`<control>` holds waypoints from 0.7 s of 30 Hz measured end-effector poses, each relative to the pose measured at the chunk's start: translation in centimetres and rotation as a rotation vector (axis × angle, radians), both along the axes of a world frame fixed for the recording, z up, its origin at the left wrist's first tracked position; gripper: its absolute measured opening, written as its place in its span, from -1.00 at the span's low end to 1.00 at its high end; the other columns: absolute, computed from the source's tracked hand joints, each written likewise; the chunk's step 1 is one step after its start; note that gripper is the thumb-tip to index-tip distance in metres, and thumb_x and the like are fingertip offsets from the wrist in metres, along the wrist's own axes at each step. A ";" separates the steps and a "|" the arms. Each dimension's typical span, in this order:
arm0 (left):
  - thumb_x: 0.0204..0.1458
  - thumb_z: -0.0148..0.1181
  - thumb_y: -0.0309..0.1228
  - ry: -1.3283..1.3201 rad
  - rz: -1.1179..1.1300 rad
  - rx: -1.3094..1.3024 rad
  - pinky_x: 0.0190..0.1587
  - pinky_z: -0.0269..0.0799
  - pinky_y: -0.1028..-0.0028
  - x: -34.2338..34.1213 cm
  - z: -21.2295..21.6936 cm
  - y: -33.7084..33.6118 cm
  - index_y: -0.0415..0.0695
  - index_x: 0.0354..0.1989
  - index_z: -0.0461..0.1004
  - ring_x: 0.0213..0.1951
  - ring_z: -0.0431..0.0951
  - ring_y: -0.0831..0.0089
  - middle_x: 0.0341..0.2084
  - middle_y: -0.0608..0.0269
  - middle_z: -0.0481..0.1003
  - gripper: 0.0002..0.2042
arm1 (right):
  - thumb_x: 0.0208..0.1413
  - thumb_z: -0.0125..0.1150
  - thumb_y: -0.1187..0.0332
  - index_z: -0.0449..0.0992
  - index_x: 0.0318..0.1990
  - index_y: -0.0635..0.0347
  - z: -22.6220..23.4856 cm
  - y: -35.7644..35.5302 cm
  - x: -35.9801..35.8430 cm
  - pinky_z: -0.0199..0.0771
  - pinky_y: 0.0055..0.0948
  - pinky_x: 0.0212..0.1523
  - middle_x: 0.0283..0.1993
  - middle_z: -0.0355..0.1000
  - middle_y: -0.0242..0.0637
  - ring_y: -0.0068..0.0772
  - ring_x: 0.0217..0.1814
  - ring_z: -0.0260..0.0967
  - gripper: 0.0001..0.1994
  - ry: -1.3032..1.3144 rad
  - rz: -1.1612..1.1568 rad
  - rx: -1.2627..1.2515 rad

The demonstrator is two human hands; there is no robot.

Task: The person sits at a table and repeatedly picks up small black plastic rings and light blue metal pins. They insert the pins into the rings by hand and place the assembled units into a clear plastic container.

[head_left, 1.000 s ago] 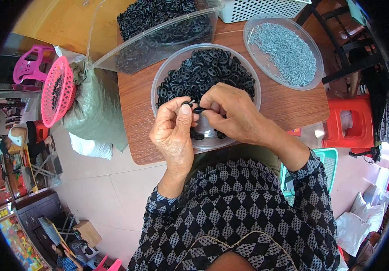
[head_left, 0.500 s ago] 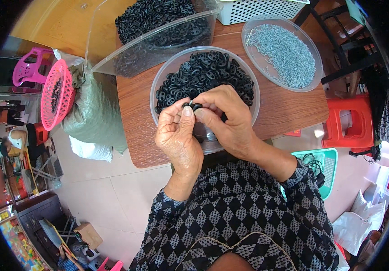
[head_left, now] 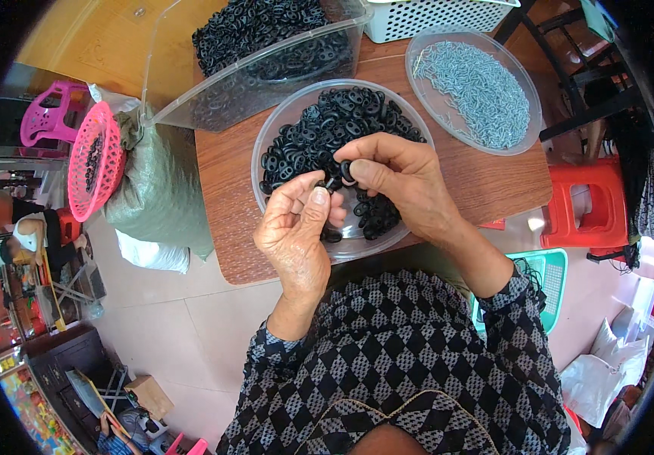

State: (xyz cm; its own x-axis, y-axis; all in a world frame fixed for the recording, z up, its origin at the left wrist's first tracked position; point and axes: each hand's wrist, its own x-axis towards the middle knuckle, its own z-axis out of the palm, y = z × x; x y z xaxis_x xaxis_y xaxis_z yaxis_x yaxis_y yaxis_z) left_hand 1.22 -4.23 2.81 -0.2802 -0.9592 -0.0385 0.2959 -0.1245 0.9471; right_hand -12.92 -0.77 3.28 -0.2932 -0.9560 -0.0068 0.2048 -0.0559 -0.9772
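Note:
Above a round clear tub (head_left: 257, 148) of small black two-holed plastic pieces (head_left: 319, 125), both of my hands work close together. My right hand (head_left: 403, 182) pinches one black plastic piece (head_left: 347, 171) between thumb and fingertips. A few centimetres to its left, my left hand (head_left: 297, 227) is closed at the fingertips around a small silvery metal pin (head_left: 330, 183); most of it is covered by thumb and finger. A shallow round clear lid (head_left: 448, 121) to the right holds a heap of similar silvery metal pins (head_left: 486, 91).
Behind the tub, a clear rectangular bin (head_left: 259, 68) holds more black pieces. A white perforated basket (head_left: 441, 19) stands at the table's back edge. Left of the wooden table (head_left: 228, 243) are a sack (head_left: 156, 182) and pink basket (head_left: 107, 189); right, a red stool (head_left: 585, 201) and green basket (head_left: 554, 265).
My hands, which met at the fingertips over the tub, have parted. The right has shifted right and carries a black piece; the left has moved slightly left and down.

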 end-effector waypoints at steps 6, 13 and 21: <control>0.03 0.11 -0.58 -0.056 -0.035 -0.020 -0.52 0.42 0.65 0.3 0.7 0.2 -0.37 -0.21 0.42 -0.52 0.51 0.54 -0.48 0.12 0.51 -0.83 | 0.04 0.17 0.41 0.51 -0.23 0.30 -0.6 -0.2 -0.6 0.23 -0.73 -0.47 -0.42 0.42 -0.44 -0.74 -0.46 0.23 -0.83 -0.125 0.075 0.056; 0.03 0.10 -0.59 -0.029 -0.070 -0.008 -0.49 0.44 0.67 0.4 0.6 0.3 -0.36 -0.20 0.41 -0.49 0.52 0.56 -0.46 0.14 0.51 -0.84 | 0.01 0.18 0.43 0.52 -0.27 0.31 -0.9 -0.4 -0.7 0.21 -0.73 -0.53 -0.49 0.41 -0.45 -0.73 -0.54 0.20 -0.85 -0.085 0.082 0.014; 0.04 0.10 -0.59 -0.058 -0.048 -0.051 -0.47 0.42 0.69 0.2 0.6 0.5 -0.35 -0.14 0.37 -0.49 0.50 0.61 -0.47 0.18 0.50 -0.79 | 0.01 0.19 0.43 0.51 -0.30 0.30 -0.7 -0.5 -0.6 0.21 -0.72 -0.54 -0.47 0.41 -0.42 -0.72 -0.53 0.21 -0.86 -0.197 0.068 0.079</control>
State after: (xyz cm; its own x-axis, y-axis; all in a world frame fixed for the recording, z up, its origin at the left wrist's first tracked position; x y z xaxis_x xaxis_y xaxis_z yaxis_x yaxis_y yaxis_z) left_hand 1.46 -3.76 3.45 -0.3243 -0.9459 -0.0072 0.2354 -0.0881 0.9679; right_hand -13.51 -1.27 2.57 -0.2135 -0.9678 -0.1336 0.3932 0.0401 -0.9186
